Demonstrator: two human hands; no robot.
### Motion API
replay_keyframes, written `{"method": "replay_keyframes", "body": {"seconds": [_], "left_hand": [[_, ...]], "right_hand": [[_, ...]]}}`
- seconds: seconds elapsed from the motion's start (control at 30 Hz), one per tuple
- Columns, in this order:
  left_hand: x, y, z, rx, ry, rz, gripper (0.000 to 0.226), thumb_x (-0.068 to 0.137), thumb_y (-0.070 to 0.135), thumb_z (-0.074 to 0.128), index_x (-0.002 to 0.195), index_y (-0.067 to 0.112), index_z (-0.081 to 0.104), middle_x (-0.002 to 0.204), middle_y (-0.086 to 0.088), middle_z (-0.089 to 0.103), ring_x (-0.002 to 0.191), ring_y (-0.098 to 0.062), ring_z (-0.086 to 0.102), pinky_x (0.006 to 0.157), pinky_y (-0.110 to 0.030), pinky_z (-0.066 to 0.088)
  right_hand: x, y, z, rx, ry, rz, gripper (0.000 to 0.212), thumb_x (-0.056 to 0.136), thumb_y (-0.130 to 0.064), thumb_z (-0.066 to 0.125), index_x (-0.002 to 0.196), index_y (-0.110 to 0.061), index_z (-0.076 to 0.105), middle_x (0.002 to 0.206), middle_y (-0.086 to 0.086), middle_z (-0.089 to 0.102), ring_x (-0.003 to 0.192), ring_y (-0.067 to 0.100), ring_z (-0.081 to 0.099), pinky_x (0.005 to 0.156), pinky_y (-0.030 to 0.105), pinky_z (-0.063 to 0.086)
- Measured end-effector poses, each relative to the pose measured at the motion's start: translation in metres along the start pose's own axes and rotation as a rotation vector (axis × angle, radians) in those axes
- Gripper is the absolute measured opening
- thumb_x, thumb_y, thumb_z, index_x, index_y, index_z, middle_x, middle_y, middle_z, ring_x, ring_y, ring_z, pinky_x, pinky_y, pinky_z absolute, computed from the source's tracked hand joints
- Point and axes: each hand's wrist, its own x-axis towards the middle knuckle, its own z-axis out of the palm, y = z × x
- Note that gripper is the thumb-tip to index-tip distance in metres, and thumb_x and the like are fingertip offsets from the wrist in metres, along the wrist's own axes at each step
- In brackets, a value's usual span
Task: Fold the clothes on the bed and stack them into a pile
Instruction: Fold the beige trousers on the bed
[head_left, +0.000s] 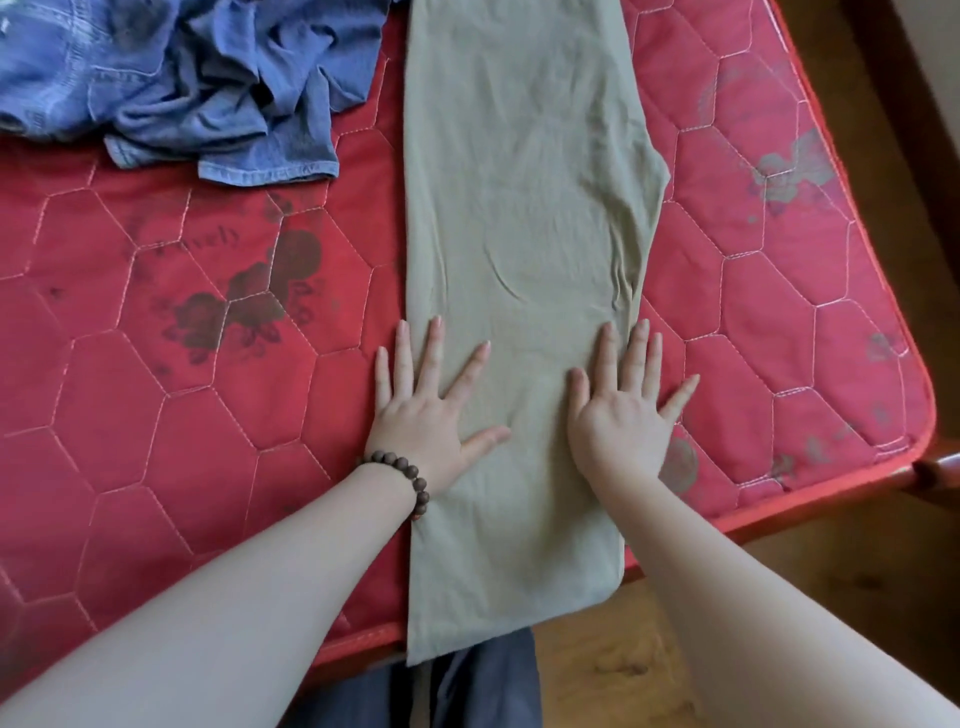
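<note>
The olive-green garment (519, 234), folded into a long narrow strip, lies on the red quilted mattress (182, 415) with its long axis running from 6 to 12 o'clock; its near end hangs over the mattress edge at 6 o'clock and its far end runs out of view at 12. The left hand (421, 415), with a beaded bracelet (405, 470) on its wrist, presses flat with fingers spread on the strip's left edge; the right hand (621, 410) lies flat and spread on its right edge. Crumpled blue clothes (171, 83) sit at 10 o'clock, well apart from the strip
</note>
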Motion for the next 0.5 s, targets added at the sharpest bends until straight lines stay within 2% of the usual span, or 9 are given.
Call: {"method": "replay_keyframes", "body": {"seconds": [0.07, 0.13, 0.17, 0.2, 0.27, 0.37, 0.43, 0.5], "left_hand": [[-0.026, 0.003, 0.009, 0.023, -0.019, 0.020, 0.094, 0.070, 0.089, 0.015, 0.149, 0.046, -0.013, 0.158, -0.005, -0.030, 0.142, -0.035, -0.032, 0.117, -0.052, -0.012], [-0.048, 0.006, 0.017, 0.056, -0.013, 0.040, 0.095, 0.071, 0.087, 0.020, 0.151, 0.044, -0.005, 0.159, -0.006, -0.027, 0.143, -0.036, -0.029, 0.118, -0.053, -0.010], [-0.058, 0.006, 0.021, 0.065, -0.009, 0.055, 0.095, 0.072, 0.086, 0.021, 0.152, 0.043, -0.003, 0.159, -0.006, -0.025, 0.144, -0.036, -0.028, 0.119, -0.052, -0.009], [-0.069, 0.005, 0.025, 0.067, -0.008, 0.077, 0.095, 0.072, 0.088, 0.021, 0.152, 0.043, -0.005, 0.160, -0.006, -0.024, 0.144, -0.035, -0.026, 0.119, -0.052, -0.008], [-0.090, -0.002, 0.031, 0.077, -0.010, 0.128, 0.096, 0.073, 0.090, 0.015, 0.151, 0.042, -0.012, 0.160, -0.006, -0.024, 0.146, -0.033, -0.023, 0.118, -0.051, -0.010], [-0.125, -0.017, 0.035, 0.115, -0.057, 0.209, 0.091, 0.078, 0.085, 0.012, 0.151, 0.038, -0.015, 0.160, -0.006, -0.023, 0.147, -0.032, -0.020, 0.118, -0.052, -0.009], [-0.143, -0.027, 0.034, 0.131, -0.059, 0.288, 0.078, 0.087, 0.073, 0.015, 0.153, 0.037, -0.004, 0.163, -0.010, -0.007, 0.148, -0.036, -0.009, 0.119, -0.055, 0.000], [-0.152, -0.041, 0.030, 0.181, 0.003, 0.413, 0.063, 0.095, 0.052, 0.030, 0.153, 0.034, 0.015, 0.162, -0.011, 0.014, 0.147, -0.041, 0.009, 0.116, -0.062, 0.014]], "right_hand": [[-0.027, -0.012, 0.000, 0.015, 0.039, -0.154, 0.059, 0.100, -0.038, 0.035, 0.154, -0.019, 0.022, 0.162, 0.005, 0.000, 0.150, 0.023, 0.000, 0.115, 0.062, -0.006], [-0.065, -0.024, 0.009, 0.038, 0.013, -0.435, 0.057, 0.098, -0.036, 0.038, 0.152, -0.021, 0.028, 0.161, 0.003, 0.013, 0.149, 0.022, 0.009, 0.116, 0.062, 0.005], [-0.084, -0.024, 0.014, 0.041, -0.019, -0.487, 0.057, 0.097, -0.038, 0.035, 0.152, -0.025, 0.027, 0.161, 0.001, 0.016, 0.149, 0.021, 0.012, 0.116, 0.061, 0.011], [-0.098, -0.018, 0.017, 0.031, -0.062, -0.468, 0.058, 0.097, -0.042, 0.031, 0.153, -0.030, 0.023, 0.161, -0.001, 0.015, 0.149, 0.019, 0.010, 0.117, 0.059, 0.012], [-0.118, 0.006, 0.020, -0.007, -0.113, -0.331, 0.059, 0.097, -0.050, 0.024, 0.153, -0.037, 0.012, 0.161, -0.006, 0.003, 0.149, 0.015, -0.002, 0.119, 0.055, 0.004], [-0.134, 0.038, 0.013, -0.045, -0.183, -0.241, 0.058, 0.098, -0.052, 0.014, 0.151, -0.038, -0.002, 0.158, -0.009, -0.010, 0.147, 0.012, -0.012, 0.119, 0.052, -0.004], [-0.137, 0.052, 0.006, -0.030, -0.233, -0.304, 0.054, 0.100, -0.049, 0.015, 0.149, -0.039, -0.005, 0.158, -0.010, -0.012, 0.149, 0.016, -0.009, 0.120, 0.051, -0.002], [-0.131, 0.070, -0.005, 0.052, -0.234, -0.345, 0.056, 0.102, -0.036, 0.031, 0.151, -0.037, 0.004, 0.160, -0.009, -0.003, 0.150, 0.019, 0.000, 0.119, 0.053, 0.004]]}}
